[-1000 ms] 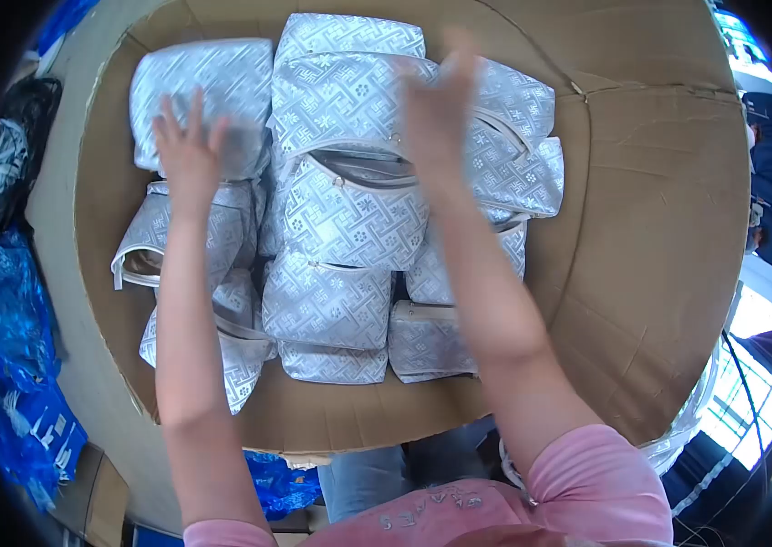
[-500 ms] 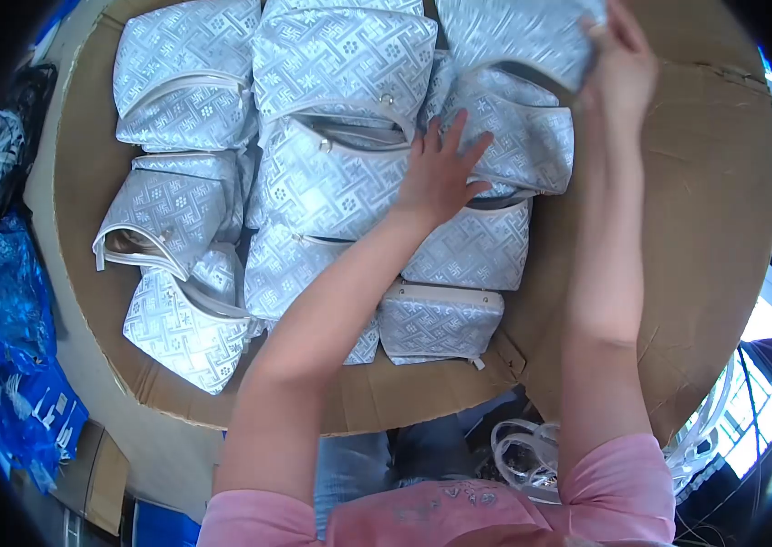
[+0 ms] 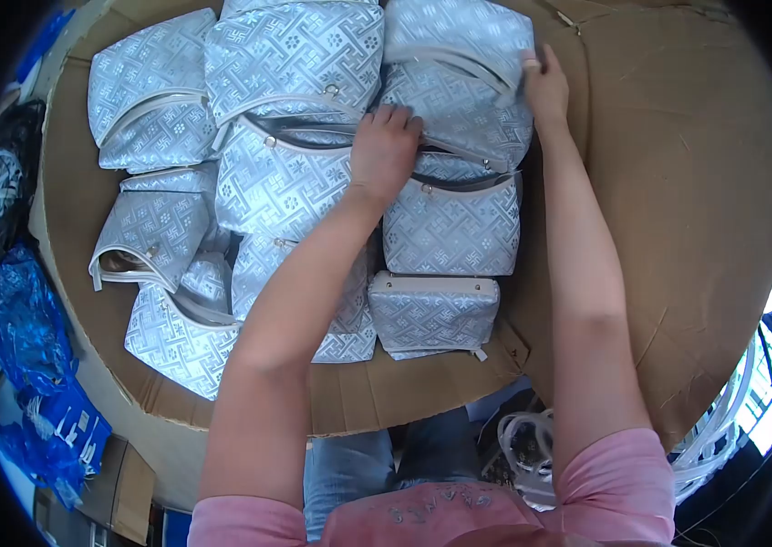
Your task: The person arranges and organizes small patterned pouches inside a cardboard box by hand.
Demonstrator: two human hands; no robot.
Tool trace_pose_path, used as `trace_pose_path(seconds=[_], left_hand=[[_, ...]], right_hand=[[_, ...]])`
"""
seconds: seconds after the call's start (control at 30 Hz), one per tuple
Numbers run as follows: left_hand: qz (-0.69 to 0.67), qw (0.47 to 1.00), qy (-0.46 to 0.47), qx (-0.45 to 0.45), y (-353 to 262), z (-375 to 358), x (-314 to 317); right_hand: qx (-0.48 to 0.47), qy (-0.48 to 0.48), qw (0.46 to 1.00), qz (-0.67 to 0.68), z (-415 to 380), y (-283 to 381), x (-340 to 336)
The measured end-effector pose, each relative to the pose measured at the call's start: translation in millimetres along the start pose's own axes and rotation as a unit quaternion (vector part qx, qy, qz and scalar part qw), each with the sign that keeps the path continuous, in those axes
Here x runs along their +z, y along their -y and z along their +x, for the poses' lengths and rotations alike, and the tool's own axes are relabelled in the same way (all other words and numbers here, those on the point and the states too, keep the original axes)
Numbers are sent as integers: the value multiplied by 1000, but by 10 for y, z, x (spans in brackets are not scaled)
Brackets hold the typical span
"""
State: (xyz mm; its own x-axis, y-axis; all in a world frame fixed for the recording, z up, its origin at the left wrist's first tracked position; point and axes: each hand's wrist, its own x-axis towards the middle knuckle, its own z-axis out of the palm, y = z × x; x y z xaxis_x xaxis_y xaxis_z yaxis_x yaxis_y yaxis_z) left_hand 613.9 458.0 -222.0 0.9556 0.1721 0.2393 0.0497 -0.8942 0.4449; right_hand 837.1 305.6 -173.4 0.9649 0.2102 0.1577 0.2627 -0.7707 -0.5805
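Several silver-white patterned bags with pale trim lie packed in a large cardboard box [image 3: 668,182]. My left hand [image 3: 388,150] is closed at the pale rim of the middle patterned bag [image 3: 281,178], its fingers bent and the tips partly hidden. At the upper right, my right hand [image 3: 546,89] grips the right edge of another patterned bag [image 3: 459,32], thumb against its side. That bag lies over a further patterned bag [image 3: 459,109]. Below them are an unzipped patterned bag [image 3: 452,228] and a smaller patterned bag [image 3: 436,314].
More patterned bags [image 3: 153,82] fill the left side of the box. A blue plastic bag [image 3: 30,319] and a black plastic bag [image 3: 7,173] lie outside it at left. White coiled strips [image 3: 527,442] hang near the box's front edge.
My right hand has brought the upper-right bag left and down onto the bags. My left hand has moved left, its spread fingers now bent. The view has shifted slightly.
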Motion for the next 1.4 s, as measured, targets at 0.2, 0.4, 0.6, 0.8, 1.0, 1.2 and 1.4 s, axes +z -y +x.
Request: trace_pose_path(seconds=[0.2,0.4,0.6,0.8,1.0,1.2,1.4], left_hand=[[-36,998,-25,34,29,-70,-8],[-46,999,-4,-22,-90,-5,-8],[-10,994,85,-65,-134,186,210],[24,988,114,-105,-394,279,195],[-219,973,-52,-47,-534,-659,-652],[-220,967,89,-98,-1070,-1404,-824],[-137,951,-90,-263,-568,-2076,-1577]], right_hand=[[299,201,891,275,25,-279,71],[203,286,921,168,112,-17,98],[244,110,946,183,-241,-176,287],[229,225,935,153,-275,-668,158],[327,173,861,349,-762,-261,104],[283,161,900,291,-1047,-284,-380],[209,175,962,18,-2093,-464,-111]])
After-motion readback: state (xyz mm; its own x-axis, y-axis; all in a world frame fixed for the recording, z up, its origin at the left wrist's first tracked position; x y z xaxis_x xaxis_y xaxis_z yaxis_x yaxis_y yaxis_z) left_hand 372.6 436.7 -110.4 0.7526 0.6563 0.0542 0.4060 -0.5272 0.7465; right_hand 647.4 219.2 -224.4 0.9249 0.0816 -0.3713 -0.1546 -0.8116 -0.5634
